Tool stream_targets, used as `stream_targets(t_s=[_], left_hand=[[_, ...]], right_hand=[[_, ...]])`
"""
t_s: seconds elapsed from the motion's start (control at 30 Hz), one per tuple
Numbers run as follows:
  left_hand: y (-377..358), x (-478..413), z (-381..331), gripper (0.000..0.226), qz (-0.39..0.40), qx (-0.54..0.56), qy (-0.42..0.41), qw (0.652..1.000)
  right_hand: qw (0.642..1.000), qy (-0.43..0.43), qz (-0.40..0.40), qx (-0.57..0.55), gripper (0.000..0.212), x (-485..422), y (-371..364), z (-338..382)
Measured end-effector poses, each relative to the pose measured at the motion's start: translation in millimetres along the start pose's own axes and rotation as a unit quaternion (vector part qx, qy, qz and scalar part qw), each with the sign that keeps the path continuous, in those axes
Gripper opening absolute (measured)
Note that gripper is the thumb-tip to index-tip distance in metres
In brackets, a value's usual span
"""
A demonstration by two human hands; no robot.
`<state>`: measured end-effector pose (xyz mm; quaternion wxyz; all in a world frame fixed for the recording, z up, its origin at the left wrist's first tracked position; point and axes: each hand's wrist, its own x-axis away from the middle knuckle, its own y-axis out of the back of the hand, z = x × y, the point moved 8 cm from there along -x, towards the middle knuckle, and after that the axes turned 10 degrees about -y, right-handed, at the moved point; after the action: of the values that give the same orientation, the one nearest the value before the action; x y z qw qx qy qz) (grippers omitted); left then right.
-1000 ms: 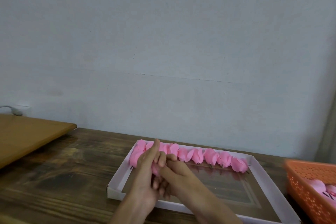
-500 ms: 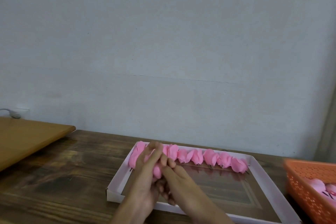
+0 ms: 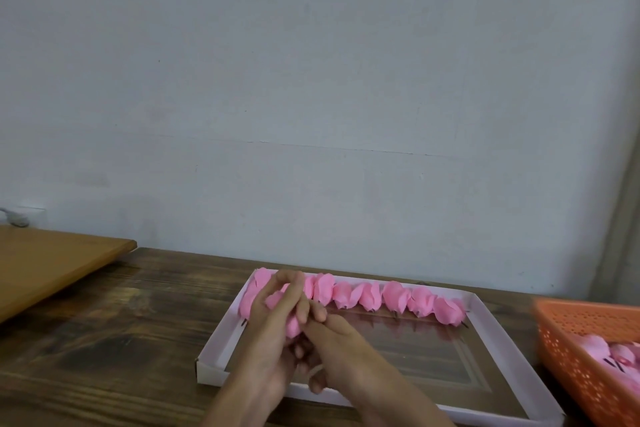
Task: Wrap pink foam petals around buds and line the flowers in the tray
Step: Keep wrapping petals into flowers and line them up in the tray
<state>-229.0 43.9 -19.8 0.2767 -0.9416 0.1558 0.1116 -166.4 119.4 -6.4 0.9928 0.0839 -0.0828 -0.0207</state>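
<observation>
Now we are mid-wrap: our left grip (image 3: 270,340) and right grip (image 3: 343,340) both pinch the pink flower (image 3: 293,326) between them. Next, we judge, it joins the row (image 3: 394,300) just beyond, in the tray (image 3: 221,336).

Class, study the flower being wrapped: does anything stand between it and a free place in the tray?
Nothing visible does. The left hand and right hand hold the flower over the tray; its floor in front of the finished row is bare.

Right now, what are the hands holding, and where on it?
One pink foam flower, gripped round its petals between left hand and right hand; stem end hidden.
</observation>
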Motion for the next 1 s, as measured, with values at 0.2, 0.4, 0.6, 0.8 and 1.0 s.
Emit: stream_targets(t_s=[0.2,0.4,0.6,0.8,1.0], left_hand=[[13.3,-4.1,-22.3,0.018,-0.078,-0.141,-0.156,0.975],[-3.9,-5.8,-15.0,0.029,-0.016,-0.136,-0.163,0.977],[-6.0,-12.4,-1.8,0.040,-0.030,0.029,-0.087,0.995],[-5.1,-9.2,-2.9,0.014,-0.020,0.002,-0.090,0.996],[21.9,-13.4,-7.4,0.008,-0.069,-0.120,-0.125,0.983]], right_hand=[[0.843,0.200,-0.254,0.429,0.016,23.8,46.5,49.5],[0.814,0.323,-0.116,0.468,0.030,33.5,19.3,60.0],[0.808,0.344,-0.142,0.456,0.026,32.6,17.7,60.7],[0.861,0.320,-0.156,0.362,0.026,28.6,22.3,59.3],[0.842,0.131,-0.096,0.515,0.015,33.1,45.1,51.7]])
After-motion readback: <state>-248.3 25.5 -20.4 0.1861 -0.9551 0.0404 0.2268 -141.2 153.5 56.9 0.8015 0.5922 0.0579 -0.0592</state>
